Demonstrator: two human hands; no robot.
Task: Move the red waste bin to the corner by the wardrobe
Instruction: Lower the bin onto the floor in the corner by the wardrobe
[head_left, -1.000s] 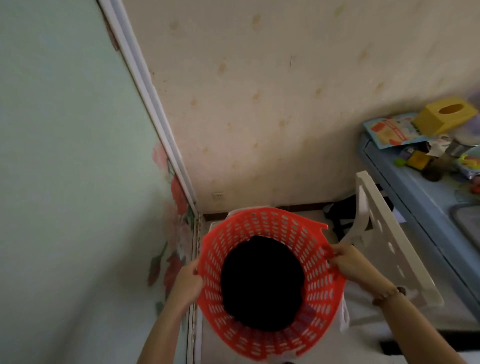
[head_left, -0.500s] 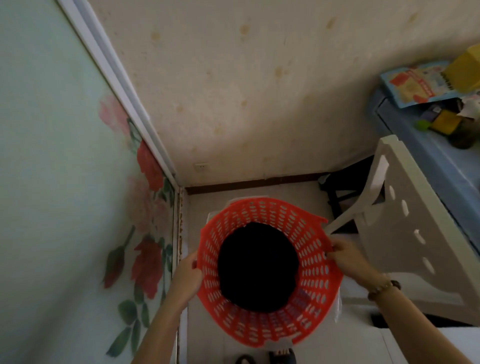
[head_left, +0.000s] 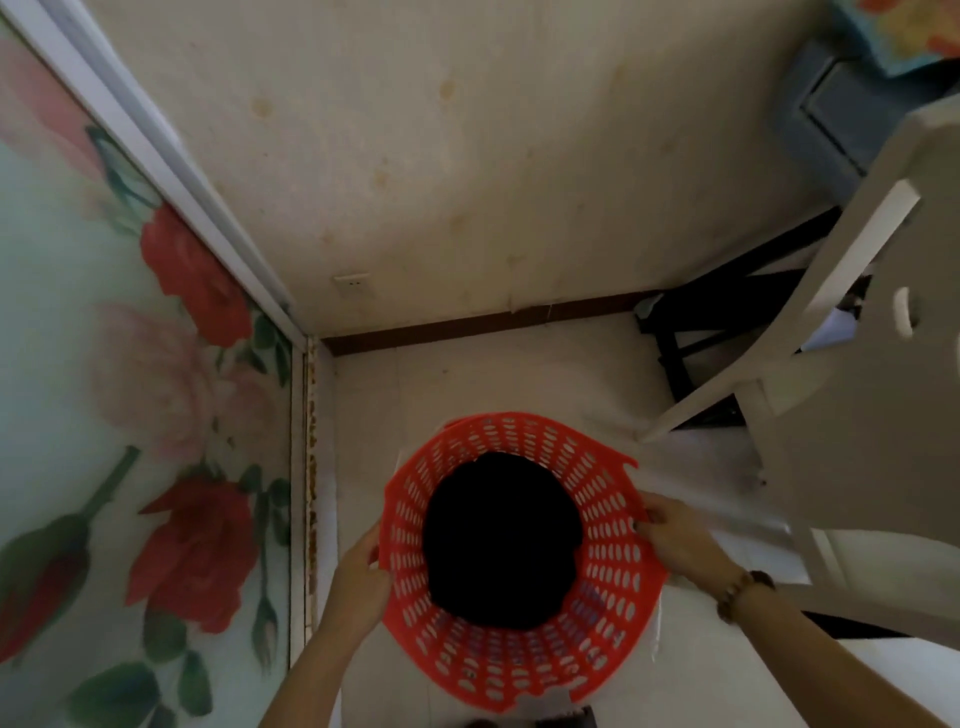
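Head view looks straight down into the red bin (head_left: 524, 660), a round plastic basket with slotted walls and a chipped rim. Its bottom is a solid black shape; whether that is a liner or something inside, I cannot tell. No writing can be read on it.

Both hands hold it by the rim, on opposite sides. The left hand (head_left: 358, 582) has its fingers curled over the left edge, thumb side against the outer wall. The right hand (head_left: 675, 540) pinches the right edge, fingertips hooked inside the rim; a bead bracelet (head_left: 740, 595) sits on that wrist.

The bin is over the pale floor (head_left: 467, 379), near the corner where the wardrobe (head_left: 130, 364) meets the stained wall (head_left: 467, 156). The wardrobe door, to the left, is printed with red and pink roses. A socket (head_left: 352, 283) sits low on the wall. To the right stands a white plastic chair (head_left: 857, 389), close beside the bin.
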